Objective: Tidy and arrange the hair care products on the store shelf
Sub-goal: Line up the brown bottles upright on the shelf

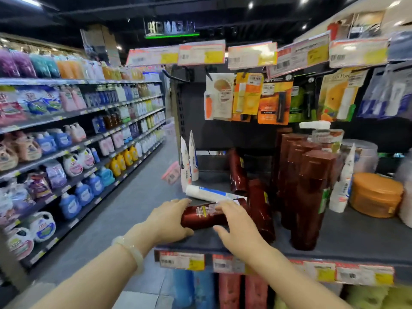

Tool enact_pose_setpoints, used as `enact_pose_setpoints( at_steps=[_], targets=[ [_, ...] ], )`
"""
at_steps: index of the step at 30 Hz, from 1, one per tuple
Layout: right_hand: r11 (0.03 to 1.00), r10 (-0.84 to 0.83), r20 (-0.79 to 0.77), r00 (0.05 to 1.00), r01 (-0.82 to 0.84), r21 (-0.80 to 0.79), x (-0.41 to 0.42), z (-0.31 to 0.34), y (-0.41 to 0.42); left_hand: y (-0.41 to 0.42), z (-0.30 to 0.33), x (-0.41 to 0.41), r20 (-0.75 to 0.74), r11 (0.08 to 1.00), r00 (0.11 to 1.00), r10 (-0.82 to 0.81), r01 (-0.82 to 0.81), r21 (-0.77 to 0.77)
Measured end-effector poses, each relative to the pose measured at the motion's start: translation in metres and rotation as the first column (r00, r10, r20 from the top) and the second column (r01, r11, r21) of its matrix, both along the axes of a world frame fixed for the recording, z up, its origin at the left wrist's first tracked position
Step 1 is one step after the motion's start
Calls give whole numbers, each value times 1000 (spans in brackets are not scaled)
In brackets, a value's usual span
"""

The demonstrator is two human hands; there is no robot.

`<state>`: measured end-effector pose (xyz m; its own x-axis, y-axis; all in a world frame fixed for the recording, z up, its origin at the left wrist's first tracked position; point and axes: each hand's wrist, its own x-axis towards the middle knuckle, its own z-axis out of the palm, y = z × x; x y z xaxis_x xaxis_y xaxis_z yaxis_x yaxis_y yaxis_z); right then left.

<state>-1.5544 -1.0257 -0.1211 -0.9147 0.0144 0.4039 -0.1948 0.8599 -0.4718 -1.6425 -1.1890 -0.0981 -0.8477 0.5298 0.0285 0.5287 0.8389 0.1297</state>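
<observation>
A dark red bottle point(204, 215) lies on its side at the front left corner of the grey shelf point(347, 239). My left hand point(169, 219) grips its left end and my right hand point(237, 228) rests over its right part. Behind it a white tube point(207, 194) lies flat, with two white tubes point(189, 159) upright at the shelf's left edge. Several tall dark red bottles point(310, 186) stand in a cluster to the right, and two more red bottles point(259, 201) lean beside my right hand.
An orange lidded jar point(375, 194) and another white tube point(344, 181) stand at the right. Carded items point(274, 101) hang above on hooks under price tags. An aisle floor point(124, 210) runs left, flanked by detergent shelves point(66, 141). Below are more bottles point(229, 291).
</observation>
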Motion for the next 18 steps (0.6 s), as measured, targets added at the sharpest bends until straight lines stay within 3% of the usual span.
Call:
enact_pose_setpoints(
  at_steps=[5, 10, 14, 18],
  targets=[
    [986, -122, 64, 990, 114, 125, -14, -5, -11, -20, -11, -16, 171, 951, 980, -103, 47, 306],
    [944, -229, 133, 964, 187, 271, -28, -2, -9, -33, -17, -22, 360, 883, 921, -150, -39, 468],
    [910, -229, 221, 948, 128, 395, -35, 4, -7, -36, -21, -18, 426, 826, 889, -170, -107, 553],
    [912, -184, 254, 949, 68, 406, -34, 14, -4, -36, -10, -19, 428, 755, 879, -209, -132, 642]
  ],
)
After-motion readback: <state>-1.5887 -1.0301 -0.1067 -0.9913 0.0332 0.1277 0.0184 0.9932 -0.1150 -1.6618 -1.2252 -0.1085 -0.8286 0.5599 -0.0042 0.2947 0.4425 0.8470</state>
